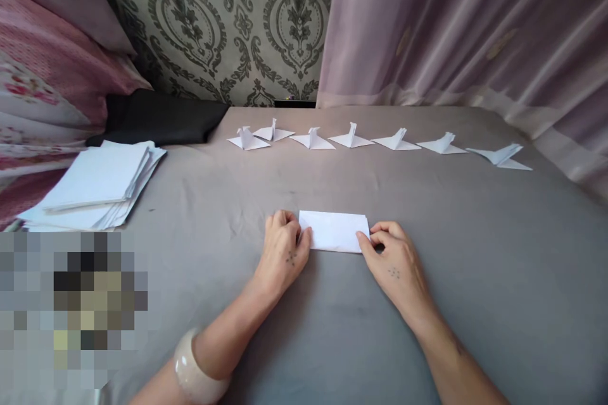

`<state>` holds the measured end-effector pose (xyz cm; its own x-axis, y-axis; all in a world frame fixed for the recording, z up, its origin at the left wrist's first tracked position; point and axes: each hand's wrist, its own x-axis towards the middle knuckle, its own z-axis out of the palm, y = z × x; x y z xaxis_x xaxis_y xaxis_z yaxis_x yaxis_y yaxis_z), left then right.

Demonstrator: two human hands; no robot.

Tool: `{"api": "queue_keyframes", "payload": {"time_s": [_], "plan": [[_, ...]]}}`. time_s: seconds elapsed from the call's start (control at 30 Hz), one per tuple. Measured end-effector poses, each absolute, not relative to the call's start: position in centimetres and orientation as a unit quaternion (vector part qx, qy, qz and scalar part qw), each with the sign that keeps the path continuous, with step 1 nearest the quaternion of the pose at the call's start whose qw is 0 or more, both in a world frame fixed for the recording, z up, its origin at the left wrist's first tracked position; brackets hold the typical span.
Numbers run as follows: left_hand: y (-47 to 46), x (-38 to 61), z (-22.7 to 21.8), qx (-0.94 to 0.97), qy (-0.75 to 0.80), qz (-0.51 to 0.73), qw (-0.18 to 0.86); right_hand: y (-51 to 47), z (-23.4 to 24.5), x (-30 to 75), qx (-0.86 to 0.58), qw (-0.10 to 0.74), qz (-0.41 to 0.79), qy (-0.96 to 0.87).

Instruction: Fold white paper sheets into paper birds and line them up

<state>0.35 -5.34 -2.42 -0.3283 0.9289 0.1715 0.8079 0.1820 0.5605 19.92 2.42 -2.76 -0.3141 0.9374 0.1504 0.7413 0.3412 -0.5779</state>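
One folded paper, long axis sideways

In from below, the bare left forearm is angled up and inward, and the bare right forearm is slanted to meet it from the opposite side. The bare left hand, marked with small dark dots, is held back upward, its fingers curled, its thumb extended in a pinch. Opposite, the bare right hand, similarly dotted, is turned back upward too: thumb pointed inward, fingers bent, a small gap framed between them. Both hands are held apart, almost level.
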Motion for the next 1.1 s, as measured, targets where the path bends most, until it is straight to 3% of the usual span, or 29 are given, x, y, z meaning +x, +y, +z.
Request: {"api": "queue_keyframes", "payload": {"time_s": [1.1], "plan": [[-5.43,0.56,-2.3,0.582,0.771,0.246,0.074,2.84,-3.33,19.85,-0.538,0.227,0.17,-0.794]]}}
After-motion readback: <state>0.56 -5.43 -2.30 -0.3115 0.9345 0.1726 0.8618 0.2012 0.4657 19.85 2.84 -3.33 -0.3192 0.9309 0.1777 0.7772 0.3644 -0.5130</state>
